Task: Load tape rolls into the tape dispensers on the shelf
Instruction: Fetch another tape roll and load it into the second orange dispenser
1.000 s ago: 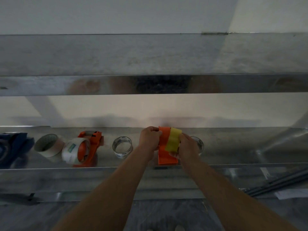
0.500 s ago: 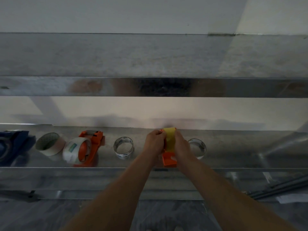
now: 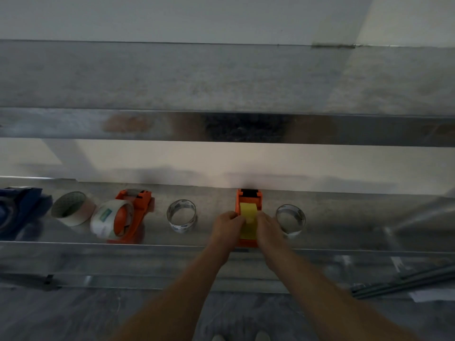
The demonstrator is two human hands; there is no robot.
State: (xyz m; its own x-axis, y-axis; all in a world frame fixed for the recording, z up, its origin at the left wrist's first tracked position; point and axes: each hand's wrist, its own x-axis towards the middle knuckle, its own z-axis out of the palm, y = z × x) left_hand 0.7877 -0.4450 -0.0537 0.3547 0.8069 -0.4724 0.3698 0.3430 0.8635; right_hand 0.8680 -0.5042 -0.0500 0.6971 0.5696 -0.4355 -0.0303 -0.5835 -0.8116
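Left hand: our left hand (image 3: 227, 225) has its fingers curled in against the left side of the yellow tape roll (image 3: 247, 212), pinching it.
Right hand: our right hand (image 3: 269, 228) mirrors it, thumb and fingers curled on the roll's right side; we cannot tell whether they also catch the dispenser wall.
Where the roll is: it sits down in the orange dispenser (image 3: 249, 196), which stands on the shelf (image 3: 344, 217) near the front lip (image 3: 147, 246), between two clear rolls (image 3: 182, 216) (image 3: 290, 220).
Seating risk: we cannot see the hub, so the roll may be only half on; if we let go early, it could pop out or sit crooked.
Tape end risk: a small yellow flap shows between our thumbs; if it folds back on the roll, we judge it will stick and not feed to the dark cutter end (image 3: 250, 192).
Tipping risk: we press close to the lip, so a hard push could slide the dispenser off the edge.
Neighbour risk: the right clear roll lies just beside our right hand; a wide wrist move could set it rolling.
Left to do: the loaded dispenser (image 3: 130, 215) looks done; a beige roll (image 3: 72, 207) and a blue dispenser (image 3: 17, 210) wait.
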